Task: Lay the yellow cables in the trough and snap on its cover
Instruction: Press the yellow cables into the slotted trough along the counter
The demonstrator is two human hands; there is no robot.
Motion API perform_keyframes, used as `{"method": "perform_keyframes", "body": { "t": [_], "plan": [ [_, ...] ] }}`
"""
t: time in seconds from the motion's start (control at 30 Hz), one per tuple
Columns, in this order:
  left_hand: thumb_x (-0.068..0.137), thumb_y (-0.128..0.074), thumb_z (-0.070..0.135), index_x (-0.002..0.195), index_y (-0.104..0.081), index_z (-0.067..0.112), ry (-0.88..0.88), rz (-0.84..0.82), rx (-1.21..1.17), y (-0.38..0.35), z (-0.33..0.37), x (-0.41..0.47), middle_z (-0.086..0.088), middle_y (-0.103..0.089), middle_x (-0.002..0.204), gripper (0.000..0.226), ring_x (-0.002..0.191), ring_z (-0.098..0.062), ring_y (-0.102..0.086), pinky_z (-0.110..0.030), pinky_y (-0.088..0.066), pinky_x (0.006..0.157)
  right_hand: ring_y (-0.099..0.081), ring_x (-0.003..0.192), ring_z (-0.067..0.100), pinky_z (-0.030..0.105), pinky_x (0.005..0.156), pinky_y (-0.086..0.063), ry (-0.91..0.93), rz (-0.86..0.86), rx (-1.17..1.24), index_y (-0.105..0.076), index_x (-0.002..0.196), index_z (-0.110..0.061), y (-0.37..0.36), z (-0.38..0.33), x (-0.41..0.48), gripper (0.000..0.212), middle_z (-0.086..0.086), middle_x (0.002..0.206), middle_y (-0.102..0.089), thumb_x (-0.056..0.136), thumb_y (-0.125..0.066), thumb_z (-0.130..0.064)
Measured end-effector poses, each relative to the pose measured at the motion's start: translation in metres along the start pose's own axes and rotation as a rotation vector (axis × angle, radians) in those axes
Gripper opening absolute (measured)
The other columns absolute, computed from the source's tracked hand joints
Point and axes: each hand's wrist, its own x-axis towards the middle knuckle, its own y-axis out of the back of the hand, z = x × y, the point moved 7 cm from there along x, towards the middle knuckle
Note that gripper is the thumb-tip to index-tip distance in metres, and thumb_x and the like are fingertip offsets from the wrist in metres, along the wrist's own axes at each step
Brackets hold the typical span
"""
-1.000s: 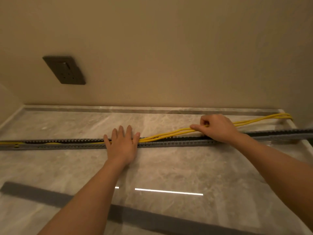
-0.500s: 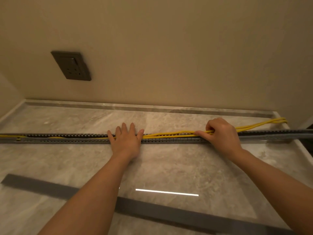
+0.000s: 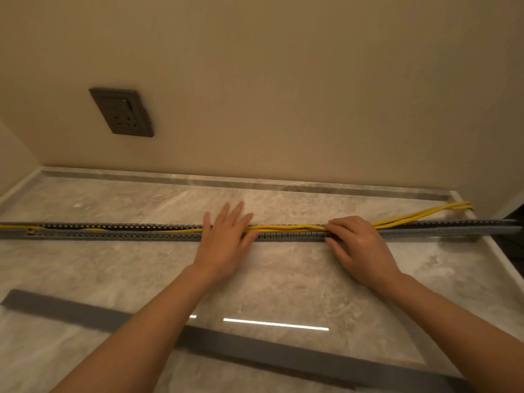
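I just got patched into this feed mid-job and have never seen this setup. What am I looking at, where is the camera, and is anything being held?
There is no machine here: a person works with two bare hands, and the single camera sits on their head, looking forward and down.

On the marble-look surface a long grey slotted trough runs left to right. A bundle of yellow cables lies along it; at the far right the cables rise out and curve off behind the trough. The left hand rests flat, fingers spread, on the trough and cables. The right hand presses the cables down with bent fingers; whether it grips them I cannot tell.

The flat grey cover lies loose nearer the person, not yet fitted. A dark wall socket is on the wall behind.
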Motion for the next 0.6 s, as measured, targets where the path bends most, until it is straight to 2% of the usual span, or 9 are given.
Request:
{"method": "perform_keyframes", "body": {
  "t": [0.07,0.13,0.23,0.3,0.37,0.5,0.6],
  "plan": [
    [0.097,-0.03,0.048,0.142,-0.031,0.026,-0.118,-0.022,0.005,-0.003,0.027,-0.007,0.005,-0.017,0.156,0.051,0.144,-0.014,-0.007,-0.044,0.0,0.116,-0.063,0.104,0.032,0.042,0.093,-0.046,-0.009,-0.058,0.008,-0.064,0.114,-0.002,-0.006,-0.005,-0.004,0.037,0.016,0.114,-0.067,0.078,-0.071,-0.009],
    [0.096,-0.036,0.045,0.14,-0.035,0.022,-0.164,0.012,0.045,-0.003,0.047,-0.012,0.001,-0.024,0.154,0.05,0.142,-0.017,-0.014,-0.041,-0.006,0.116,-0.055,0.119,0.029,0.042,0.103,-0.037,-0.011,-0.122,0.026,-0.057,0.125,-0.005,-0.013,-0.011,-0.007,0.044,0.014,0.127,-0.059,0.083,-0.067,-0.014],
    [0.094,-0.041,0.042,0.131,-0.046,0.018,-0.17,0.122,0.104,0.003,0.064,-0.015,-0.003,-0.042,0.137,0.045,0.128,-0.02,-0.033,-0.039,-0.018,0.114,-0.035,0.135,0.019,0.03,0.111,-0.018,-0.033,-0.199,0.019,-0.04,0.139,-0.015,-0.022,-0.016,-0.008,0.05,0.004,0.144,-0.041,0.093,-0.052,-0.03],
    [0.094,-0.039,0.041,0.129,-0.046,0.018,-0.174,0.129,0.136,0.0,0.068,-0.017,-0.001,-0.047,0.127,0.043,0.12,-0.018,-0.04,-0.038,-0.019,0.113,-0.024,0.14,0.014,0.024,0.112,-0.007,-0.044,-0.237,-0.01,-0.03,0.143,-0.018,-0.028,-0.016,-0.01,0.054,0.001,0.15,-0.032,0.095,-0.044,-0.037],
    [0.095,-0.038,0.04,0.13,-0.044,0.018,-0.163,0.109,0.137,-0.005,0.068,-0.019,0.0,-0.048,0.126,0.042,0.119,-0.018,-0.041,-0.038,-0.018,0.114,-0.018,0.142,0.013,0.022,0.113,-0.002,-0.042,-0.266,-0.041,-0.024,0.145,-0.018,-0.033,-0.018,-0.014,0.056,0.0,0.152,-0.027,0.096,-0.04,-0.039],
    [0.095,-0.039,0.04,0.135,-0.039,0.02,-0.113,0.082,0.105,-0.012,0.063,-0.021,0.002,-0.045,0.132,0.045,0.125,-0.017,-0.038,-0.039,-0.017,0.115,-0.012,0.143,0.014,0.023,0.114,0.002,-0.045,-0.278,-0.075,-0.019,0.147,-0.017,-0.037,-0.02,-0.016,0.06,0.001,0.154,-0.022,0.096,-0.037,-0.043],
    [0.094,-0.039,0.038,0.13,-0.045,0.02,-0.101,0.117,0.103,-0.01,0.065,-0.019,0.002,-0.05,0.127,0.04,0.119,-0.018,-0.042,-0.038,-0.023,0.111,-0.009,0.143,0.012,0.023,0.114,0.003,-0.049,-0.304,-0.065,-0.017,0.147,-0.018,-0.037,-0.019,-0.014,0.06,-0.001,0.155,-0.018,0.096,-0.034,-0.045]
  ]
}}
